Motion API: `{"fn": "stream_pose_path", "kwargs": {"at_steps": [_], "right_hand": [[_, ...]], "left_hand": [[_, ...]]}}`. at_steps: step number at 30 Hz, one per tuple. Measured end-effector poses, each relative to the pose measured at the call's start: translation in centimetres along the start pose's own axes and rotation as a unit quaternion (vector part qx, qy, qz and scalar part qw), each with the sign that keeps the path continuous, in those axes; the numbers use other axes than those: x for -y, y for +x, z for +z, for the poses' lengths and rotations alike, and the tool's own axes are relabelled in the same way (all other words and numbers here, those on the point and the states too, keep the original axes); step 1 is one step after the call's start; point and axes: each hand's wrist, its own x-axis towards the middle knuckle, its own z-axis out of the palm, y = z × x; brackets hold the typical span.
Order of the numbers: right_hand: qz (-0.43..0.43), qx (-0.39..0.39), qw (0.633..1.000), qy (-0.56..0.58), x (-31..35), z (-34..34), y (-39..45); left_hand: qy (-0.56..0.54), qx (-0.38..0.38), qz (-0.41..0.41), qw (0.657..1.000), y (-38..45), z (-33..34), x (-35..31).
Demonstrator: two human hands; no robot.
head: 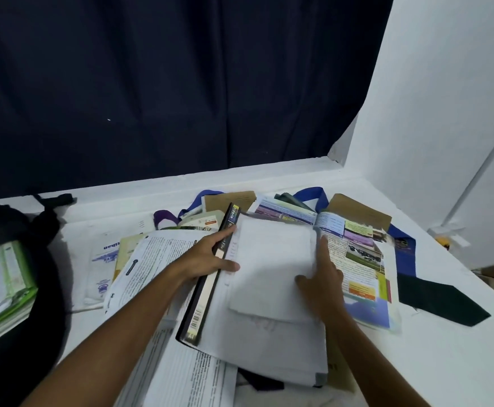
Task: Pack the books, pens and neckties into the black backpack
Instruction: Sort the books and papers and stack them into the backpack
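On the white table (416, 362), right in the middle of a messy spread of books, both hands are on the same thing: a stack with a white-covered book (272, 268) on top and a black-spined book (207, 292) along its left edge. The left hand (210, 257) has its fingers laid along the black spine with the thumb coming over onto the white cover, and the right hand (322, 274) is pressed against the right edge of the white book, fingers mostly straight. So the hands are apart, squeezing the stack from both sides more than gripping it.

The black backpack (34, 289) sits open at the far left, with some green-edged books (5, 289) already inside.

My guess is this pile is heavy-ish but stiff, so it should lift fine as a block if you get fingers under both long edges. The covers look smooth, so the top book could slide off if tilted. The open colourful textbook (357, 259) underneath will flop, I'd close it first.

The dark green necktie (442, 298) and the blue necktie (404, 245) off to the right are soft and light, easy grabs later. Can't spot any pens.
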Motion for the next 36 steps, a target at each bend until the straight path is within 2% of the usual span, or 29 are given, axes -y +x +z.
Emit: {"fn": "stream_pose_path", "kwargs": {"at_steps": [3, 7, 9, 11, 14, 18, 20, 22, 25, 28, 31, 36], "right_hand": [[0.009, -0.019, 0.997, 0.075, -0.1, -0.2, 0.2], [0.02, -0.02, 0.984, 0.178, -0.7, -1.1, 1.1], [0.048, 0.027, 0.961, 0.271, -0.6, -1.9, 1.9], [0.091, 0.095, 0.919, 0.372, 0.1, -2.4, 2.7], [0.091, 0.154, 0.881, 0.438, 2.4, -2.4, 3.5], [0.024, 0.241, 0.87, 0.43, 7.1, -2.1, 4.0], [-0.01, 0.302, 0.861, 0.408, 9.7, -2.1, 4.3], [-0.07, 0.339, 0.869, 0.354, 12.2, -1.6, 4.7], [-0.189, 0.305, 0.89, 0.279, 15.1, -0.4, 5.2], [-0.297, 0.249, 0.892, 0.232, 17.1, 1.2, 5.3], [-0.332, 0.216, 0.886, 0.24, 17.8, 2.4, 4.8], [-0.329, 0.207, 0.893, 0.225, 15.8, 4.3, 4.3]], "left_hand": [[-0.029, -0.022, -0.009, 0.999, -0.4, 0.3, -0.1], [-0.12, -0.045, -0.002, 0.992, -1.5, 0.4, 0.4], [-0.158, -0.066, 0.013, 0.985, -2.7, 0.2, 0.6], [-0.201, -0.085, 0.032, 0.975, -4.1, 0.1, 0.5], [-0.242, -0.129, 0.065, 0.959, -6.2, -0.5, -0.2], [-0.255, -0.198, 0.111, 0.94, -8.9, -2.6, -1.1], [-0.224, -0.239, 0.14, 0.935, -10.2, -4.3, -1.7], [-0.156, -0.281, 0.166, 0.932, -11.5, -6.3, -2.2], [-0.08, -0.334, 0.195, 0.919, -12.8, -8.7, -2.7], [-0.032, -0.385, 0.223, 0.895, -12.9, -10.2, -2.8], [-0.016, -0.421, 0.23, 0.877, -12.2, -11.0, -1.8], [-0.055, -0.428, 0.218, 0.875, -11.1, -10.4, 0.4]]}}
